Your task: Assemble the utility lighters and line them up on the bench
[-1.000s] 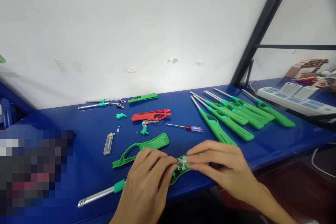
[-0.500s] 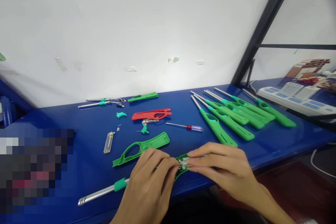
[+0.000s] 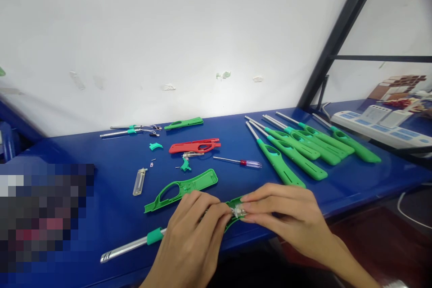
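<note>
My right hand (image 3: 286, 216) pinches the end of a clear lighter fuel tank (image 3: 239, 210), which lies at a green lighter shell half (image 3: 232, 224) near the table's front edge. Closed fingers of my left hand (image 3: 197, 229) hold the same shell half and cover most of it. From under that hand a metal lighter tube (image 3: 131, 250) with a teal collar (image 3: 155, 236) sticks out to the left. Just behind my hands lies another green shell half (image 3: 189, 185), its inner side up. What my left fingertips touch inside the shell is partly hidden.
Several green lighters (image 3: 276, 164) lie at the right. Beyond my hands are a screwdriver (image 3: 249, 163), red shell parts (image 3: 192, 146), a teal trigger (image 3: 185, 165), a loose fuel tank (image 3: 139, 182) and wired metal tubes (image 3: 118, 133). A white wall stands behind.
The fuel tank end at my right fingertips shows slightly more clearly and sits a little differently. Both hands stay in nearly the same place.
</note>
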Action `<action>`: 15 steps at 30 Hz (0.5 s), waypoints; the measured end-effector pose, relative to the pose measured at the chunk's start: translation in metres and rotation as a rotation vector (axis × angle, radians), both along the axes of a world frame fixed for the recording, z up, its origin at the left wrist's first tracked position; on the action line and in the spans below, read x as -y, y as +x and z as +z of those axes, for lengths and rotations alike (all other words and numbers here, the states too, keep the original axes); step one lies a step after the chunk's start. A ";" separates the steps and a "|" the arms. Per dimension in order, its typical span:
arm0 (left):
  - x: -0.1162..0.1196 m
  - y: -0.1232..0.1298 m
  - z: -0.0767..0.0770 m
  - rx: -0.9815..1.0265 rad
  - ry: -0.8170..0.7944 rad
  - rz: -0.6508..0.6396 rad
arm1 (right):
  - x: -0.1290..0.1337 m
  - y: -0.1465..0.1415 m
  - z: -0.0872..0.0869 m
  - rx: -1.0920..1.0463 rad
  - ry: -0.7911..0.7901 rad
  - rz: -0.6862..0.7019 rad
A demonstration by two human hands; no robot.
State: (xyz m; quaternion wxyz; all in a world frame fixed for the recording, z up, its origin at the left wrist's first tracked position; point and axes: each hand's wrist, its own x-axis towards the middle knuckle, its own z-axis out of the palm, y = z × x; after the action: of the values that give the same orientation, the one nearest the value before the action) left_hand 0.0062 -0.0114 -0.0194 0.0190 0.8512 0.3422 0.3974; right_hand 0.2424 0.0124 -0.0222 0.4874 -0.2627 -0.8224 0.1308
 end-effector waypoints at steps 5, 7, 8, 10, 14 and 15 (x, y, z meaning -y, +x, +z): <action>0.001 0.000 -0.001 -0.021 0.017 -0.008 | 0.001 -0.002 0.001 -0.008 -0.009 0.014; 0.001 0.000 -0.001 -0.009 0.010 -0.007 | 0.001 -0.002 0.001 -0.015 -0.011 0.011; 0.001 0.000 -0.001 0.002 0.002 -0.002 | 0.001 -0.003 0.001 -0.022 -0.012 0.002; 0.000 0.000 -0.001 0.025 -0.007 0.018 | 0.001 -0.003 0.000 -0.036 -0.021 -0.026; -0.001 0.001 0.001 0.033 -0.004 0.032 | 0.001 -0.004 0.000 -0.045 -0.028 -0.046; -0.001 0.001 0.001 0.028 -0.005 0.030 | 0.001 -0.004 0.000 -0.041 -0.031 -0.039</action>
State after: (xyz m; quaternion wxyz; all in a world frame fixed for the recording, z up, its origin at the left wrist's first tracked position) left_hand 0.0068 -0.0101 -0.0184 0.0197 0.8402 0.3557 0.4088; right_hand 0.2383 0.0113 -0.0225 0.5027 -0.2835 -0.8047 0.1393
